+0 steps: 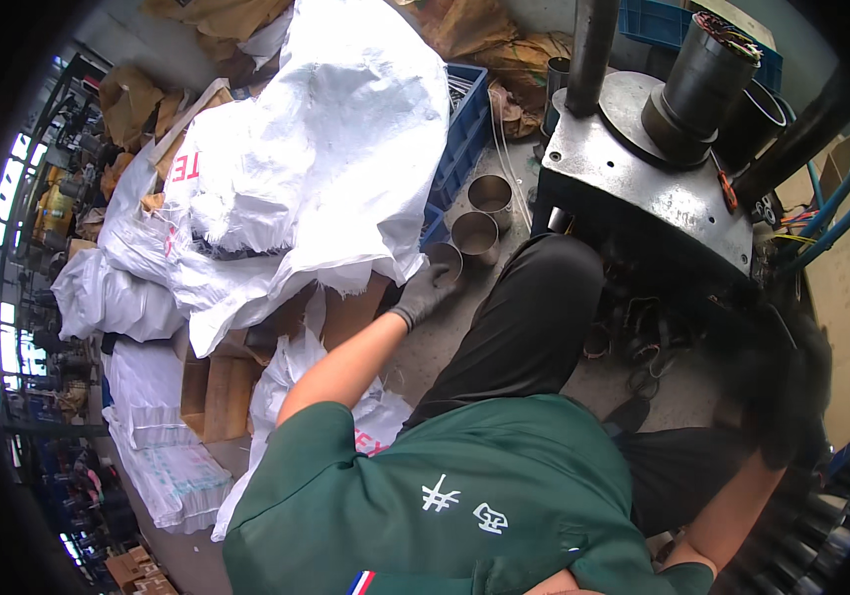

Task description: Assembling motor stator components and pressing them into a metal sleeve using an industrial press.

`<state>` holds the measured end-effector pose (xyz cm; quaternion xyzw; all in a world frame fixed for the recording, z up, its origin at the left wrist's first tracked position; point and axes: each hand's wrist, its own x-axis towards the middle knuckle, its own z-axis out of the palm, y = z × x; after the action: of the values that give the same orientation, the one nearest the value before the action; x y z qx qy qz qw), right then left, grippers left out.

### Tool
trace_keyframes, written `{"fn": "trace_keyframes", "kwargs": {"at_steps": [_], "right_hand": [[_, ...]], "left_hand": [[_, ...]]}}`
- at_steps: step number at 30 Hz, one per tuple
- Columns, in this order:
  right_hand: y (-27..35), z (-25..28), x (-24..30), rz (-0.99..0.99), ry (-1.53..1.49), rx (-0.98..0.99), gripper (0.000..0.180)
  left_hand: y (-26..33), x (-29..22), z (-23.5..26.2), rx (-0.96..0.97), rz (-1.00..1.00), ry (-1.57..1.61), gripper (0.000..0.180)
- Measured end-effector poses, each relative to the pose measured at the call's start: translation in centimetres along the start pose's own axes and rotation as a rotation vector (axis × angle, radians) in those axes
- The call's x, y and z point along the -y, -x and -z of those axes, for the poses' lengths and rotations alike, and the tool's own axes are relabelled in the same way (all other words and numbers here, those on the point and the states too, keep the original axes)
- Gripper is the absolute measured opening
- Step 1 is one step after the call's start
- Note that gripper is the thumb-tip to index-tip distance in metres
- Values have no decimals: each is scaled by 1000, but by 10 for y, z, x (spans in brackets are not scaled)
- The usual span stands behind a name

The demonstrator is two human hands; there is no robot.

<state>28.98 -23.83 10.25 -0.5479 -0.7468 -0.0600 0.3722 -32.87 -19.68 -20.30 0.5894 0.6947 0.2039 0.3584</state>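
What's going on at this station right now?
A person in a green shirt has the gloved left hand on the rim of the nearest open metal cylinder; how firmly it grips is unclear. Two more cylinders stand just beyond. The right hand, off to the right, is too blurred to tell what it holds. Ahead, a machine bears an upright dark cylinder with wires at its top. White sacks are piled at left.

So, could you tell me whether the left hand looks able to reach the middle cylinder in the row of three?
Probably yes: the left hand is at the nearest cylinder, and the middle cylinder beside it stands uncovered.
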Motion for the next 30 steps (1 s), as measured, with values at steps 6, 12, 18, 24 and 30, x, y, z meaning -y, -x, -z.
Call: {"fn": "trace_keyframes", "kwargs": {"at_steps": [6,12,18,24,30], "right_hand": [[36,90,10,71,520,-275,36],[92,91,-23,-311,450,-421,30],[73,64,-28,-377,674,-513,26],[-36,52,-100,-368,-169,-953,52],[-104,44,-123,-395,-53,-1051,54]], "left_hand": [[-11,63,-65,-177,152,-58,82],[-43,88,-70,-272,285,-113,58],[-7,55,-53,-301,217,-21,37],[36,-22,28,-213,239,568,36],[28,-185,117,-347,-414,566,27]]}}
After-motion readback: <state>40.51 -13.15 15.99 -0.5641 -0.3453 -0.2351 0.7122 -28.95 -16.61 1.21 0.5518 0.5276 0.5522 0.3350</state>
